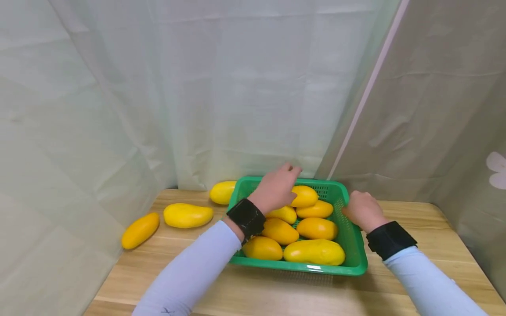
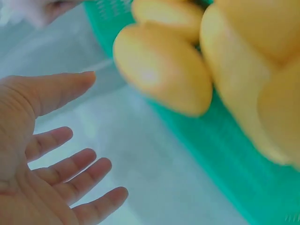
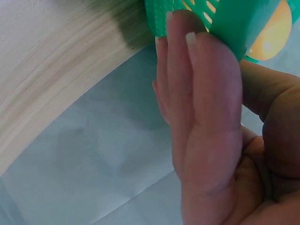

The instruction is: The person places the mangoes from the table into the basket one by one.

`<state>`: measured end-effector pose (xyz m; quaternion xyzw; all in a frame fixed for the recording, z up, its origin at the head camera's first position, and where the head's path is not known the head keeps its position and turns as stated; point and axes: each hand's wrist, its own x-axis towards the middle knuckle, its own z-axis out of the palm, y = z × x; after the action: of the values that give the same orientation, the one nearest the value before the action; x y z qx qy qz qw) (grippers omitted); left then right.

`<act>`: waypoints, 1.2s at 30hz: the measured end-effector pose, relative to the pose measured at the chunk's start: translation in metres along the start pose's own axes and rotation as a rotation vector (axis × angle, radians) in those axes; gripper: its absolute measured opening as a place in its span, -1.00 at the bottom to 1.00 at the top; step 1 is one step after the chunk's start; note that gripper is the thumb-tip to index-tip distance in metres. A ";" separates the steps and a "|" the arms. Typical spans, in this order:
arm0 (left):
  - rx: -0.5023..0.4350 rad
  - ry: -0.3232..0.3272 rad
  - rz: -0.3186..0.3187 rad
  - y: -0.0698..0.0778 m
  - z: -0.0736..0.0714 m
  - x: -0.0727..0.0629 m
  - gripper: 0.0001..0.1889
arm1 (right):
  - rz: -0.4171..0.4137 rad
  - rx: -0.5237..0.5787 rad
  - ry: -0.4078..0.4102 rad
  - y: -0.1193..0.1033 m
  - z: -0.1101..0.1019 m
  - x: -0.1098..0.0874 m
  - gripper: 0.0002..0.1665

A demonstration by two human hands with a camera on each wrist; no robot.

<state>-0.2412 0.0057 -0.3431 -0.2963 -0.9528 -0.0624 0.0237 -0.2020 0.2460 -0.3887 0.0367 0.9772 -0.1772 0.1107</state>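
A green plastic basket (image 1: 357, 250) holds several yellow-orange mangoes (image 1: 317, 228). My left hand (image 1: 276, 188) hovers over the back part of the basket, beside a mango (image 1: 304, 196) at the back. In the left wrist view, the left hand (image 2: 35, 187) has its fingers spread and nothing in its grasp; a mango (image 2: 161, 70) lies apart from the fingertips. At the basket's right side, my right hand (image 1: 363, 211) grips the rim. Seen from the right wrist, the fingers (image 3: 213, 93) lie along the outside of the perforated wall (image 3: 239, 28), with the thumb on the other side.
Left of the basket, three more mangoes lie on the wooden table (image 1: 166, 245): one (image 1: 222, 192) by the basket's back corner, one (image 1: 188, 215) nearer the middle, and one (image 1: 140, 231) at the left edge. Pale curtains (image 1: 245, 96) hang behind and beside the table.
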 end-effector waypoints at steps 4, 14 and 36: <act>-0.106 0.052 -0.050 -0.022 -0.023 -0.012 -0.28 | 0.013 0.002 -0.008 0.003 0.000 0.000 -0.74; -0.161 0.161 -0.166 -0.096 -0.045 -0.063 -0.30 | 0.012 -0.005 -0.019 0.002 0.001 -0.001 -0.72; -0.081 0.033 -0.362 -0.201 0.021 -0.165 -0.21 | 0.011 0.004 -0.022 -0.002 0.001 -0.003 -0.69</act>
<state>-0.2197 -0.2486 -0.3984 -0.1199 -0.9867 -0.1089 0.0155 -0.1988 0.2442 -0.3883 0.0403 0.9754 -0.1790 0.1224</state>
